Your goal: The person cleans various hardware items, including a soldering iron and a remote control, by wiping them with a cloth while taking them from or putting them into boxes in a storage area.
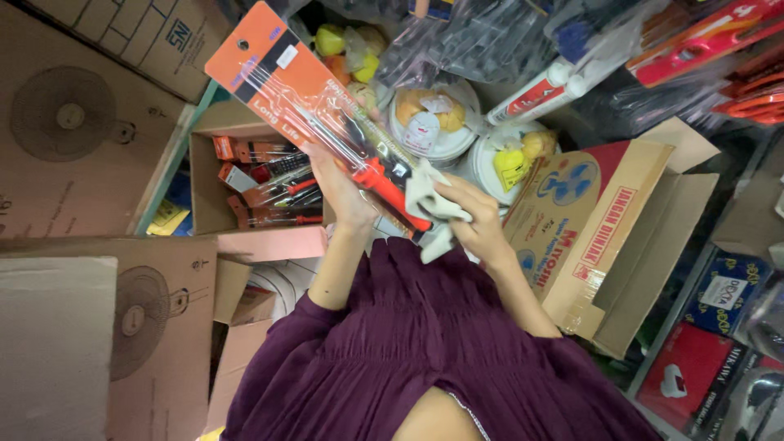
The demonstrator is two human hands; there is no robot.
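Note:
My left hand [343,194] holds up a long orange blister pack [282,77] from underneath; inside it is a soldering iron with an orange handle [384,181]. My right hand [476,222] grips a crumpled white cloth [429,200] and presses it against the lower end of the pack, by the handle. Both arms reach out from purple sleeves [408,343] at the bottom of the view.
Just beyond my left hand, an open cardboard box [214,139] holds several similar orange tool packs. Large fan cartons [82,122] are stacked at left, and an open fan carton [608,237] lies at right. White tubs [425,143], a sealant tube [539,90] and bagged goods lie beyond.

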